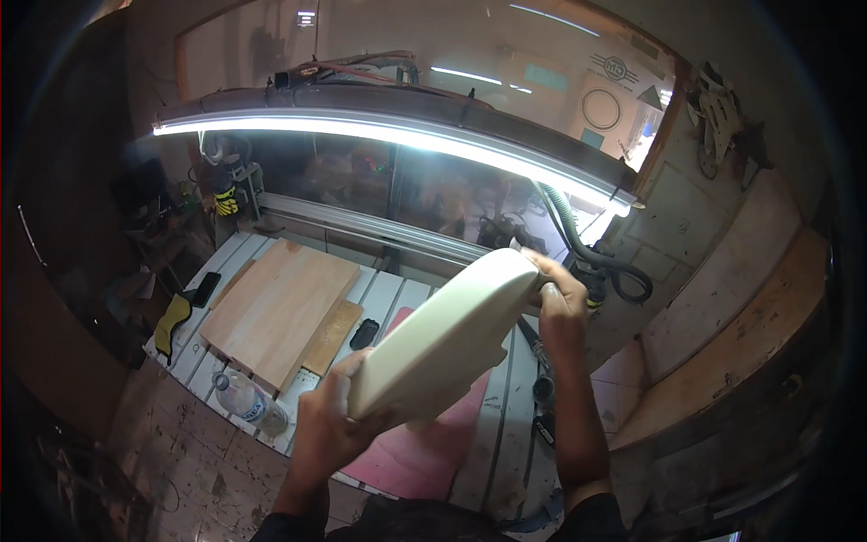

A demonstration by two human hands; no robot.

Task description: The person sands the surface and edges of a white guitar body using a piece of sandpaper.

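Observation:
A thick cream-coloured slab with smooth, rounded edges and an uneven lower right outline is held tilted above the table. My left hand grips its near left end, with the thumb along the side. At the far upper right end, my right hand has its fingers closed round the corner. A small pale flap sticks up beside those fingers; I cannot make out whether it is a separate sheet. Beneath the slab lies a pink mat on the white slatted table.
Left on the table are a wooden board, a smaller wood piece, a black object, a plastic bottle, a phone and a yellow-green strap. A lit tube lamp crosses above; a grey hose hangs right.

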